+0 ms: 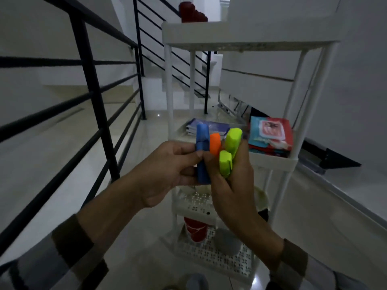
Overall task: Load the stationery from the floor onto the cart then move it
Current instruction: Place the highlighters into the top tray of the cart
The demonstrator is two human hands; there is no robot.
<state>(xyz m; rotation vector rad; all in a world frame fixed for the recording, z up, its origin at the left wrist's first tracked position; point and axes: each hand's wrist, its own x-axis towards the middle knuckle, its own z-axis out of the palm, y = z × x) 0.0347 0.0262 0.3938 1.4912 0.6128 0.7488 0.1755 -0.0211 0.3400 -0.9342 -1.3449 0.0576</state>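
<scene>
Both hands are raised in front of a white tiered cart [293, 162]. My left hand [165, 172] pinches a blue highlighter [202, 155] that stands upright. My right hand [232, 185] grips an orange highlighter [215, 143] and two yellow-green highlighters [230, 149], caps up. The two hands touch at the fingertips. On the cart's middle shelf lie blue notebooks [211, 126] at the left and a stack of red and teal packets [270, 136] at the right.
A black metal railing [92, 86] runs along the left, beside stairs. The cart's top shelf [251, 41] carries a red object [191, 12]. Its lower shelves hold a red cup [195, 229] and a grey cup [227, 241]. White walls rise on the right, and the floor is glossy tile.
</scene>
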